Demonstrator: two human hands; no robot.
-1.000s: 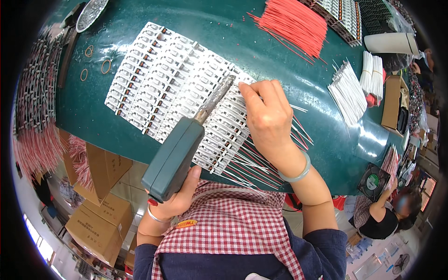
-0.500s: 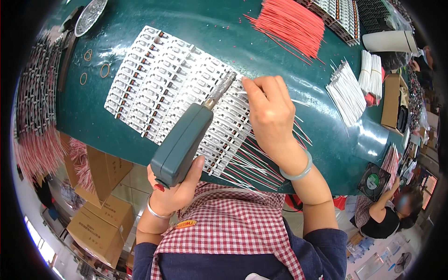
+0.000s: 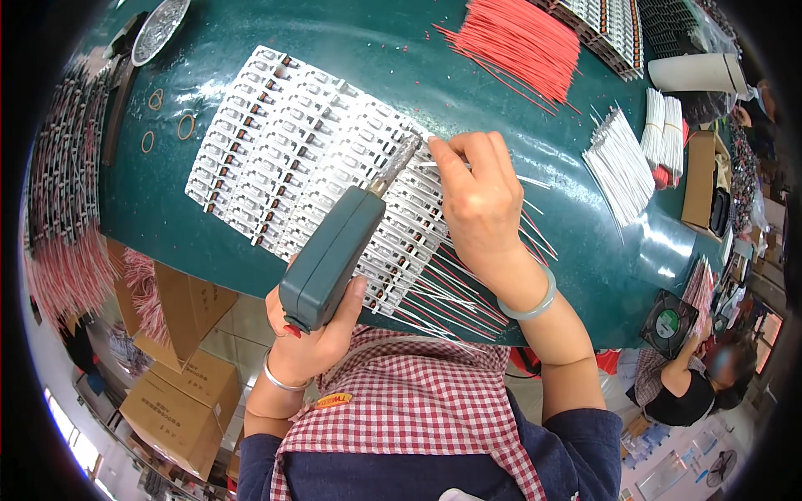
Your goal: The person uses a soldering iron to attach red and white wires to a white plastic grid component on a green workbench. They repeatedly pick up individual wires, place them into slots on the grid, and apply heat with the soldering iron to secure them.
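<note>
My left hand (image 3: 322,326) is wrapped round the handle of a dark green soldering gun (image 3: 332,257). Its metal tip reaches up and right to the far end of the rightmost row on a panel of small white plastic parts (image 3: 288,138). Right beside the tip, my right hand (image 3: 480,188) pinches a thin white wire (image 3: 426,164) between thumb and forefinger. The fingers cover the exact spot where wire and part meet. Red and white wires (image 3: 451,288) stick out to the right from the nearer parts of that row.
Red wires (image 3: 522,46) lie heaped at the back, and a pile of white wires (image 3: 620,167) lies to the right. Rubber bands (image 3: 186,127) and a metal dish (image 3: 161,32) are at the left. A small fan (image 3: 668,324) stands at the right edge near another person (image 3: 697,380).
The soldering gun has shifted slightly to the right and its rear end is a little lower. My right hand has moved slightly left and up, still pinching the wire.
</note>
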